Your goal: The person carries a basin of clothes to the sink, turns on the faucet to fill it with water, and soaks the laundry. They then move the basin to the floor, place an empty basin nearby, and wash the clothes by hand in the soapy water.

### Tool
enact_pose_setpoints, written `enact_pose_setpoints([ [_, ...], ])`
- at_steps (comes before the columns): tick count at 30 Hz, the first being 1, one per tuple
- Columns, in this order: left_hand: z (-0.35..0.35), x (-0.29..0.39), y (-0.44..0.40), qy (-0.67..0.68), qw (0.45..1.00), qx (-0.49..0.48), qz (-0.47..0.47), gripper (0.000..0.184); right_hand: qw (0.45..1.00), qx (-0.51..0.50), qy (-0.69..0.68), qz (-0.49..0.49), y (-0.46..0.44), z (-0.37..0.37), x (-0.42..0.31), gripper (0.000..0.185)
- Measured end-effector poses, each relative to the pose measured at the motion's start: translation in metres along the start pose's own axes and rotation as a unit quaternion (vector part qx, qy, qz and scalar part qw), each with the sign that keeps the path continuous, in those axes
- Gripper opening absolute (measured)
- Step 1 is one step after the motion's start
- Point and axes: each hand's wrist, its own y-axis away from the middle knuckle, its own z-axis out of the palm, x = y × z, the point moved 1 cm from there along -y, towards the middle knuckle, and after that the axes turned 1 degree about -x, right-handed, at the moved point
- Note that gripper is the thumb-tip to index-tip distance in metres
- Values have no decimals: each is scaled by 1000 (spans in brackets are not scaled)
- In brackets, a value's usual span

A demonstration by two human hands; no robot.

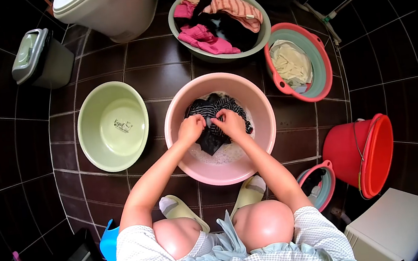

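A pink basin [174, 134] stands on the dark tiled floor in front of my knees, with sudsy water in its lower part. In it lies a black garment with thin white stripes [234, 108]. My left hand [192, 128] is over the left side of the garment, its fingers closed on the cloth. Close to its right, my right hand [230, 124] pinches the same garment with thumb and fingers. A small greyish patch of the cloth shows between the two hands.
Left stands a light green basin [114, 140]; behind it, a lidded bin [54, 65]. Clothes fill a grey-green basin [179, 37] at the back. Right are a red-rimmed tub [320, 68] with pale cloth, a red bucket [343, 149] and a small tub [331, 184] with dark cloth.
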Motion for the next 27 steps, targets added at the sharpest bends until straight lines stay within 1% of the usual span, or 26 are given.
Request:
enact_pose_setpoints([
  [1,0,1,2,14,999,-29,-22,17,997,-3,-76,7,-7,8,11,34],
  [2,3,-5,1,23,999,-23,-15,16,988,-6,-152,14,-14,15,22,32],
  [3,5,-9,0,35,999,-7,-13,15,964,-20,-264,-9,-19,20,30,26],
  [5,10,-15,-1,63,998,24,-9,14,922,4,-388,-6,-7,-5,3,24],
  [6,10,-18,-3,62,998,-3,-12,21,923,-9,-385,15,-6,-11,5,22],
  [7,14,-19,-5,98,995,0,7,23,935,6,-353,-3,-3,-19,1,21],
  [9,23,-16,-6,169,985,5,45,28,951,4,-308,-41,14,-44,-16,20],
  [10,21,-6,-5,140,989,-7,43,39,946,0,-321,-41,19,-53,-22,19],
  [13,20,25,3,157,984,55,71,46,934,-4,-356,-38,30,-75,-35,17],
  [14,16,33,5,168,983,32,65,55,931,0,-364,-36,33,-83,-40,17],
  [17,7,53,10,229,965,87,96,59,912,-9,-410,-17,43,-105,-53,16],
  [18,4,58,12,214,958,142,126,63,906,-11,-422,-16,46,-109,-55,17],
  [21,-18,88,27,227,954,146,127,66,890,-30,-454,-14,52,-121,-62,18],
  [22,-25,96,32,212,949,176,155,53,880,-40,-474,-10,52,-122,-60,18],
  [24,-36,95,32,68,949,133,279,41,857,-59,-512,-16,53,-123,-61,21],
  [25,-41,96,33,-5,935,110,337,35,845,-67,-530,-28,54,-123,-64,26],
  [26,-43,99,34,70,955,42,285,25,832,-76,-548,-39,55,-123,-67,30],
  [27,-45,96,33,79,951,21,297,26,835,-78,-543,-47,55,-120,-64,34],
])
